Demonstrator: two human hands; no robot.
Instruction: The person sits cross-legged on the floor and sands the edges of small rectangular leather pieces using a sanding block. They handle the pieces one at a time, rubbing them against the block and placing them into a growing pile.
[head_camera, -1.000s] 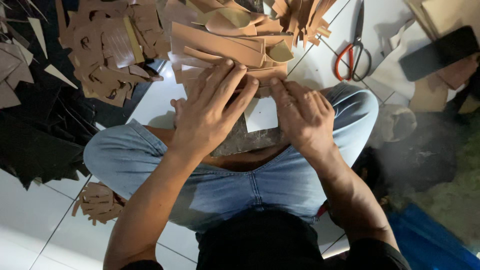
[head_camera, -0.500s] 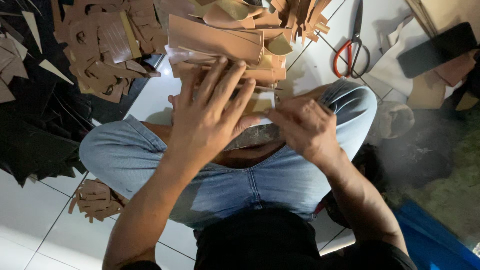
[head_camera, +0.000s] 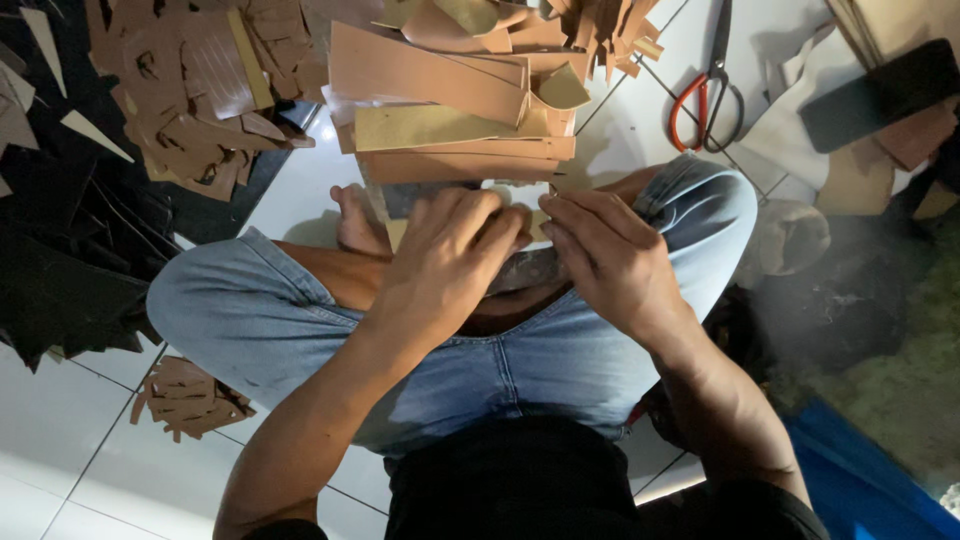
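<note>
White tiled floor (head_camera: 70, 440), brightest at lower left. Black sheet (head_camera: 60, 260) lies left of it; blue mat (head_camera: 870, 490) lies at lower right.

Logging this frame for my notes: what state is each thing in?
Left hand: fingers spread, pressing flat on a pale sheet in the lap.
Right hand: fingers curled at the sheet's edge.
Pale sheet: mostly covered.
Scissors: shut, lying on the floor.
Brown strips: stacked loosely.
</note>
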